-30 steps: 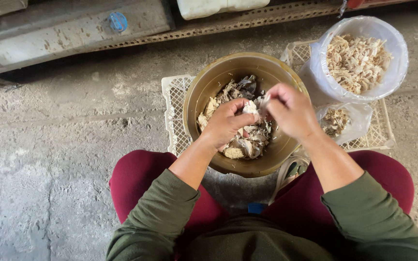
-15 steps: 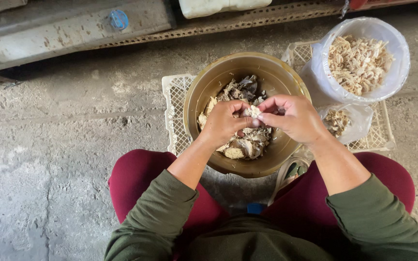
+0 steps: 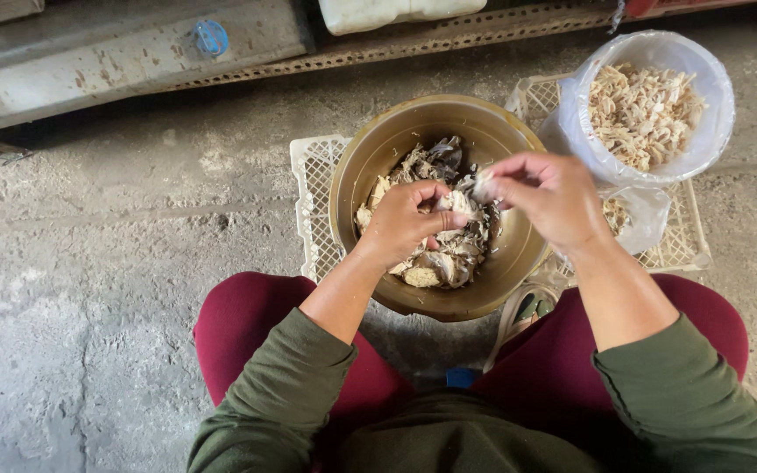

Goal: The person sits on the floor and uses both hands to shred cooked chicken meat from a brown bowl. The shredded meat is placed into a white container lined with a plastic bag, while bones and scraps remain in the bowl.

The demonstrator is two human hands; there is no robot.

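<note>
A brass-coloured metal bowl [image 3: 370, 166] rests on a white plastic crate [image 3: 310, 197] between my knees. It holds a heap of pale and dark shredded pieces [image 3: 449, 254]. My left hand [image 3: 405, 223] is over the bowl, pinching a pale piece [image 3: 457, 203] between thumb and fingers. My right hand [image 3: 549, 201] is just to its right, fingertips closed on a small pale strip [image 3: 484, 186] that it pulls from the same piece. Both hands hover above the heap.
A white bucket lined with clear plastic [image 3: 650, 105], full of pale shreds, stands at the upper right on a second crate [image 3: 685, 236]. A small plastic bag [image 3: 633, 219] lies below it. Rough concrete floor [image 3: 107, 263] spreads to the left; a metal ledge [image 3: 133, 44] runs along the top.
My right hand lifted a strip, came back to the piece in my left hand, and now pulls away to the right with a new strip. The left hand stays over the bowl.
</note>
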